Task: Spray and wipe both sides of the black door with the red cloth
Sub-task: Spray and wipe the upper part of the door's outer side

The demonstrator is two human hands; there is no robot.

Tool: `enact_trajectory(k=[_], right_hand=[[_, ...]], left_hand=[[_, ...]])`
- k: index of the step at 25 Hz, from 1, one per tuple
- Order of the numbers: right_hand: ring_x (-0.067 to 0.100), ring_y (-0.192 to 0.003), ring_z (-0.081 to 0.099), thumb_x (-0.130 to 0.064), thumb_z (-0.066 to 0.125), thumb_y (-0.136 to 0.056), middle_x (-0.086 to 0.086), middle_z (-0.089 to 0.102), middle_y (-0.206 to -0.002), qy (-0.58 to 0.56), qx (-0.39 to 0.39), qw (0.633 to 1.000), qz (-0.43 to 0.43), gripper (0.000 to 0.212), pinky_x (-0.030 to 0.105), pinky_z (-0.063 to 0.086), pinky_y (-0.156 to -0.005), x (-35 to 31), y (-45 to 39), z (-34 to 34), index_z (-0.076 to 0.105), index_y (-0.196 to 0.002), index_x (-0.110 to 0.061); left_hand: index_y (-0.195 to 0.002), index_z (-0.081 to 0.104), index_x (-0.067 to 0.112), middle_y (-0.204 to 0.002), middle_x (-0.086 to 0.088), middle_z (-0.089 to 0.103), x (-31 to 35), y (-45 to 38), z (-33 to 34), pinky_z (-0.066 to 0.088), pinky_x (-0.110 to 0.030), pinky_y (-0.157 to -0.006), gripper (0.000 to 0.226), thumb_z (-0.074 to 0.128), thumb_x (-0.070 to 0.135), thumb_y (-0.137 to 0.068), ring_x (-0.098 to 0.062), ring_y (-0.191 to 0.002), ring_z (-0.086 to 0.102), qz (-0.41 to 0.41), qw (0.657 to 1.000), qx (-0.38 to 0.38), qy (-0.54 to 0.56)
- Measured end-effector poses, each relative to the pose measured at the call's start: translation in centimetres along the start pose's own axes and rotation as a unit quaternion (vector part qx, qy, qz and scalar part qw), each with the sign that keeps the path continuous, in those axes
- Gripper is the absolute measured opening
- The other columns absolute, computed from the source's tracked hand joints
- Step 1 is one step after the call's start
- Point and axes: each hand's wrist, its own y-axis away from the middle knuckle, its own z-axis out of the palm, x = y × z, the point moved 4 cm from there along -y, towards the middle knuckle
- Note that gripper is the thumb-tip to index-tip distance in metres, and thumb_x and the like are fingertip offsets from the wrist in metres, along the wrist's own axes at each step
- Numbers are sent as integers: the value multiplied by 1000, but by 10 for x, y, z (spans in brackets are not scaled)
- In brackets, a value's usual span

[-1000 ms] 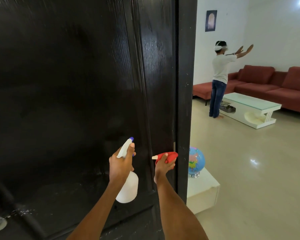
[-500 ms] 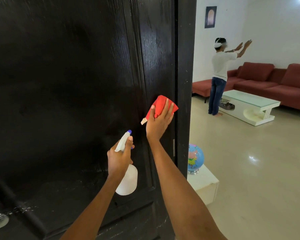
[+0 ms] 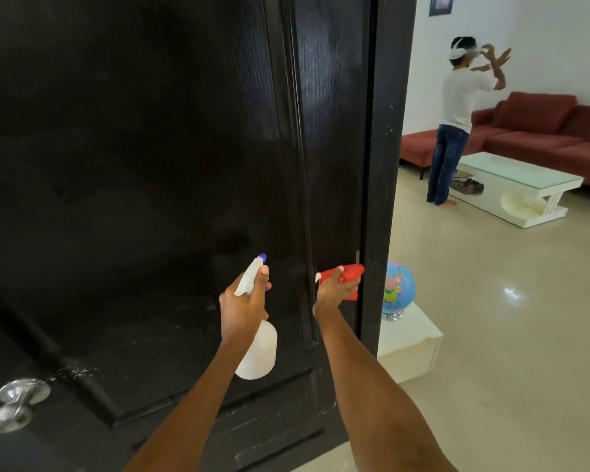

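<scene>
Your left hand is clenched around the neck of the white spray bottle, with its fingers curled over the trigger head; the blue nozzle tip points up and toward the door. The bottle's body is opaque, so you cannot tell how much liquid is in it. Your right hand grasps the red cloth, bunched under the fingers and pressed against the black door at its right edge, just beside the hinge-side frame.

The door fills most of your view. Its surface is dark with a visible wood grain, glossy along the right stile, and marked with pale streaks and specks on the lower panel and near the silver door knob at the lower left.

Compared with half a second ago, your right hand has dropped: the cloth was higher up the stile, spread flat under open fingers, and it now sits low, level with the bottle's nozzle. Your left hand and the bottle have held about the same place.

Past the door, a globe stands on a low white bench, and a person stands by a glass-topped table in front of a red sofa.
</scene>
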Motion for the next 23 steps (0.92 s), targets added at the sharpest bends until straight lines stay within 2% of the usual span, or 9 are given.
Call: enact_trajectory(k=[2,4,6,8,10,14,16,19,23], right_hand=[[40,-149,30,-49,54,-102,9,19,-168,27,-12,992,-119,77,61,38,-115,-22,27,17,14,-163,-25],[39,-154,17,-49,54,-103,5,11,-171,117,-62,960,-248,77,63,28,-119,-47,57,36,12,-163,-28],[39,-156,2,-45,53,-104,7,4,-171,217,-112,873,-421,76,57,16,-123,-84,78,58,11,-164,-24],[42,-157,0,-43,52,-104,12,7,-171,288,-107,784,-540,74,59,13,-125,-113,87,71,14,-163,-20],[44,-156,5,-50,50,-103,13,10,-171,341,-72,750,-563,76,60,20,-124,-115,79,69,12,-163,-21],[43,-156,7,-64,35,-102,10,2,-172,408,-49,782,-469,84,64,19,-122,-49,54,35,-15,-161,-33],[43,-156,3,-66,30,-103,10,-5,-172,455,-62,762,-456,83,66,19,-121,5,36,8,-20,-160,-32],[43,-156,0,-68,23,-103,10,-9,-172,507,-74,717,-473,82,65,23,-120,81,-6,-36,-11,-163,-25],[45,-156,4,-65,32,-104,14,3,-172,489,-78,679,-541,79,62,21,-123,108,-31,-42,12,-165,-18]], left_hand=[[-114,68,11,-89,3,71,2,1,-7,48,-13,-45,42,59,48,-96,-15,-51,59,5,1000,0,-2],[-110,69,12,-87,2,71,6,0,-14,49,-14,-46,42,58,50,-96,-15,-51,58,8,1000,1,-9],[-107,70,14,-87,2,72,7,-1,-19,50,-17,-48,43,56,53,-96,-16,-51,59,9,1000,2,-2],[-109,70,15,-88,4,71,8,-1,-21,52,-19,-49,44,56,54,-95,-17,-52,60,4,1000,1,-6],[-110,70,15,-87,5,71,5,-1,-20,52,-19,-49,42,57,53,-96,-17,-52,60,2,1000,-4,3],[-112,69,16,-86,4,71,-11,-2,-9,52,-17,-48,39,57,49,-97,-17,-52,60,12,1000,-6,12],[-112,69,18,-85,6,71,-28,-3,-1,50,-16,-47,36,57,49,-97,-15,-49,59,16,1000,-2,12],[-112,70,16,-86,5,73,-64,-8,16,50,-18,-47,37,57,47,-97,-19,-47,59,39,999,-1,25],[-105,71,14,-85,3,73,-120,0,44,50,-17,-49,40,56,49,-97,-19,-46,59,68,997,-7,29]])
